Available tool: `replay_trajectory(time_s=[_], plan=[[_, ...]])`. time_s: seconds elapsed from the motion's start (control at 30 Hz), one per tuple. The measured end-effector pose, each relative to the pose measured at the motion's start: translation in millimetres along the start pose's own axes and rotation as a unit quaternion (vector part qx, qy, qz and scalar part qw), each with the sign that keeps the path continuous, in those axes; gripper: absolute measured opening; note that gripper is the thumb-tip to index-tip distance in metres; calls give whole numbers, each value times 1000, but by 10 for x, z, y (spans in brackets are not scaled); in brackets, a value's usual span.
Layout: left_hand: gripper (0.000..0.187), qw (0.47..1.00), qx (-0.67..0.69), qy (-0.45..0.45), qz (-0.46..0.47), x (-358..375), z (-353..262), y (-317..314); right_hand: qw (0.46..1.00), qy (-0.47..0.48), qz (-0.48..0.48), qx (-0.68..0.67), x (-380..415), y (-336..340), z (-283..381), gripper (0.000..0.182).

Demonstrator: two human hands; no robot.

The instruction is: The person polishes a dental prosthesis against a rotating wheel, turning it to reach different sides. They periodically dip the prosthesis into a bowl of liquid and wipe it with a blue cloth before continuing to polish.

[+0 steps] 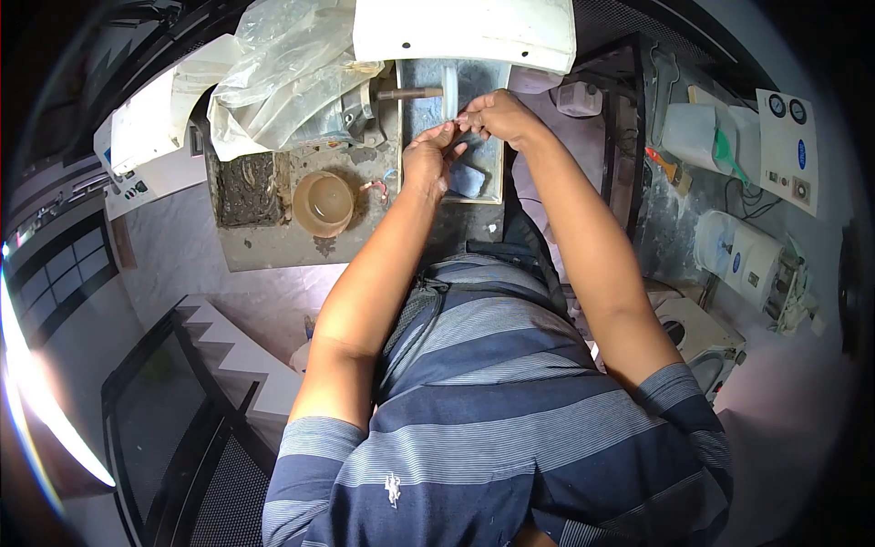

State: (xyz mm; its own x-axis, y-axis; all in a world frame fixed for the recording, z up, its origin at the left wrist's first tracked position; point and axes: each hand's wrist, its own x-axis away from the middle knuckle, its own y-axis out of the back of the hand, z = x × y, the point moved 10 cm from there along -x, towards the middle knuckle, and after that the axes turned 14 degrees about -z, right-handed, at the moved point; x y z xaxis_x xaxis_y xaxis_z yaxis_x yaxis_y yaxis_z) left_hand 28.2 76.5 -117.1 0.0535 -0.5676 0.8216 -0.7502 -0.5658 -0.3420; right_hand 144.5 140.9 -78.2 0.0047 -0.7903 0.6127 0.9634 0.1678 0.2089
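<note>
A pale polishing wheel (450,89) sits on the end of a brown shaft (408,94) over a metal tray (412,187). Just below the wheel's lower edge, my left hand (428,162) and my right hand (504,118) come together, fingertips pinched. Both seem to hold one small pinkish thing between them, too small and covered to name. It is at or very near the wheel; contact cannot be made out. A bluish block (468,180) lies in the tray beside my left hand.
Left of the tray stand a round bowl of cloudy liquid (324,202) and a bin of dark wet material (246,190). Clear plastic sheeting (283,87) covers the machine. A white hood (465,32) hangs above the wheel. A brush (670,169) lies on the right bench.
</note>
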Motion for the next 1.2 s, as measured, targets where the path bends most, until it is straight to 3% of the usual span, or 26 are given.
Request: replay_trajectory(time_s=[0.4, 0.83, 0.9, 1.2], plan=[[10, 1000, -4, -6, -1, 32, -6, -32, 999, 18, 20, 25, -13, 5, 27, 12], [11, 999, 25, -19, -9, -50, 10, 25, 980, 81, -136, -118, 338, 10, -143, 18], [12, 999, 29, -18, -4, -46, -5, 15, 968, 130, -153, -148, 409, -5, -95, 16], [10, 999, 24, -26, -26, -51, -64, 35, 967, 147, -190, -88, 434, 40, -88, 18]])
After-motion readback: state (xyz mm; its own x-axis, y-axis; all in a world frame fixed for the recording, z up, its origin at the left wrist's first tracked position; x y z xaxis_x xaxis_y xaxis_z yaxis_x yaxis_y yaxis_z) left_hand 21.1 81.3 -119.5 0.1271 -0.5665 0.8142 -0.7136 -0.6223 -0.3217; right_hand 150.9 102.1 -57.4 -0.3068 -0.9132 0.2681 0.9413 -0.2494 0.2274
